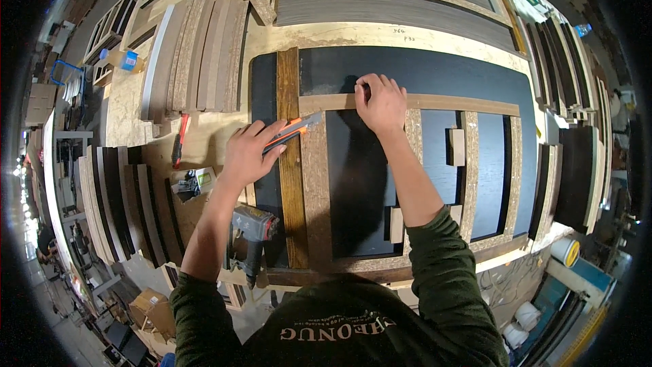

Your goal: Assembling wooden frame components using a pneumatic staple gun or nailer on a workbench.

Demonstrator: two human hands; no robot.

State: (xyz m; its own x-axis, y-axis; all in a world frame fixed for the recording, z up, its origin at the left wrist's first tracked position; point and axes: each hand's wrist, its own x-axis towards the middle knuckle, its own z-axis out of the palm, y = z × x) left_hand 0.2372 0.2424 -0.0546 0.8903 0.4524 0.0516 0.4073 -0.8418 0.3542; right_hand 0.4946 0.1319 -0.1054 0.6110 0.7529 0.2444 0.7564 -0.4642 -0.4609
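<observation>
My left hand (250, 153) is closed around an orange and black utility knife (288, 132). The knife's pale metal end lies over the corner of a particleboard frame (317, 190), just right of a brown wood-grain strip (290, 170). My right hand (382, 103) rests at the frame's far rail (462, 104), fingers curled with the thumb against them. Something small and dark shows between thumb and finger, too hidden to name. Under the frame lies a large dark panel (414, 68). Small wooden blocks (456, 147) sit along the frame's inner bars.
A nail gun (252, 225) lies left of the strip, near my left forearm. A red-handled knife (180, 140) and a bottle (123, 60) are at the left. Stacked boards (204, 54) stand far left, more (577, 170) at the right. A grey panel (305, 7) lies beyond.
</observation>
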